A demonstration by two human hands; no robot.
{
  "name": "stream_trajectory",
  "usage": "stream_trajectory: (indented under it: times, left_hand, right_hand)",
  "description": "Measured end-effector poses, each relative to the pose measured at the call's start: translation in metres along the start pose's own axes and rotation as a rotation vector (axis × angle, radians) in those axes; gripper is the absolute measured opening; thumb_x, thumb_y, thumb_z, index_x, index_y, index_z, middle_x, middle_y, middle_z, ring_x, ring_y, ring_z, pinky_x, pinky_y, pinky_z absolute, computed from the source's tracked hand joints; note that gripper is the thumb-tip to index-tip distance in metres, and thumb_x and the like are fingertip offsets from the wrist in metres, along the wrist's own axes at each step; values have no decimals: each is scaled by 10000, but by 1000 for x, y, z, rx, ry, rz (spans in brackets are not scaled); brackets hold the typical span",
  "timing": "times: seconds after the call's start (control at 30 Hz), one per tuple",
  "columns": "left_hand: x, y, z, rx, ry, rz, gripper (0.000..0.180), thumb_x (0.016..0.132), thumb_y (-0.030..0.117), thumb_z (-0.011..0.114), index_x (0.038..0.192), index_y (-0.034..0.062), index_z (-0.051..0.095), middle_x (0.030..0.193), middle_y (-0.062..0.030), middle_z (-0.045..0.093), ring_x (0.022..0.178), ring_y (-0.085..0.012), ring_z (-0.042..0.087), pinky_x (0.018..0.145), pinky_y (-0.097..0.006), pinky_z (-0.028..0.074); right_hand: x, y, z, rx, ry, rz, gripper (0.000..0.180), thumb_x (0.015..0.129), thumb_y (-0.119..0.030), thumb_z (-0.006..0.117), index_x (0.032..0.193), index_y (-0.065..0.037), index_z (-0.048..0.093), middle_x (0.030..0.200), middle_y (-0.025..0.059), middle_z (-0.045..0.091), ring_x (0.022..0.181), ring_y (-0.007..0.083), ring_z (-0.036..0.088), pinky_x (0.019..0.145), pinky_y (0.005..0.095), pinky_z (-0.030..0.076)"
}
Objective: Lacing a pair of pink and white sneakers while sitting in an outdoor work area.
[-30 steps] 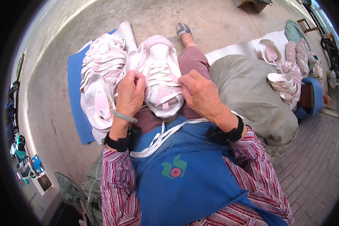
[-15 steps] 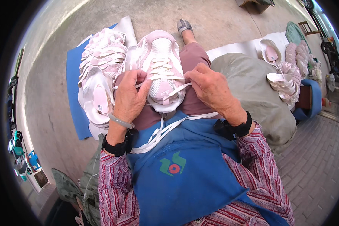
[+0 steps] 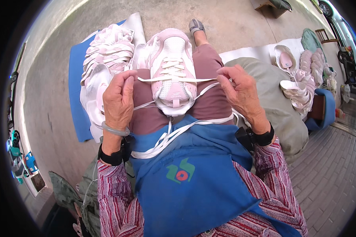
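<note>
My left hand (image 3: pixel 118 96) and right hand (image 3: pixel 239 89) each pinched an end of the lace (image 3: pixel 178 79), stretched taut across the pink shoe (image 3: pixel 173 67) on my lap, shoe pile (image 3: pixel 103 59) at ten o'clock.

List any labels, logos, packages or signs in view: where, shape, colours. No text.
Apron logo: on the blue apron over the lap, green blocky shapes around a red dot.
Tongue label: on the pink-and-white sneaker on the lap, between the left hand and right hand pulling the white lace; small, too blurred to describe.
Grey-green sack: right of the lap, bulging, unmarked.
No signs or screens.
</note>
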State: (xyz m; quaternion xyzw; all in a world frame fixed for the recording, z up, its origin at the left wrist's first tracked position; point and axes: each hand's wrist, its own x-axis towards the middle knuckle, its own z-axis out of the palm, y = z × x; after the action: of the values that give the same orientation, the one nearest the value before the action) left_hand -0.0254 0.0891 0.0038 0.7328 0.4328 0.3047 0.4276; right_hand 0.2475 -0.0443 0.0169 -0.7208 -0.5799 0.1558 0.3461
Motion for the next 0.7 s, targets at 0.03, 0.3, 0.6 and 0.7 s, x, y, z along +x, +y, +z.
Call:
stream_trajectory:
  times: [0.03, 0.3, 0.6, 0.7]
  left_hand:
    - [0, 0, -1, 57, 43, 114, 235, 1001, 142, 512, 1165, -6, 593, 932, -25, 642, 757, -82, 562, 719, -223, 472]
    - [-33, 10, 15, -449, -171, -452, 225, 987, 170, 542, 1114, -12, 574, 923, -71, 654, 640, -40, 566, 520, -174, 492]
    - [-17, 0, 13, -712, -205, -477, 208, 978, 181, 550, 1071, -2, 580, 885, -55, 635, 594, -35, 535, 451, -165, 463]
    - [-18, 0, 12, -624, -183, -518, 210, 974, 185, 555, 1073, 5, 595, 844, -32, 621, 564, -20, 491, 404, -157, 392]
  right_hand:
    - [-2, -1, -1, 92, -29, 29, 130, 814, -137, 692, 916, -66, 653, 800, 101, 577, 735, 291, 615, 642, 375, 494]
    - [-21, -9, 11, -367, -173, -262, 201, 754, -182, 715, 933, -122, 647, 900, 49, 549, 903, 221, 561, 834, 364, 449]
    - [-23, -2, 28, -378, -192, -488, 106, 768, -94, 641, 850, -53, 589, 894, 92, 517, 919, 269, 539, 831, 380, 440]
    - [-20, -9, 27, 7, -87, -201, 65, 824, -40, 615, 880, -26, 585, 865, 123, 514, 847, 314, 559, 769, 381, 476]
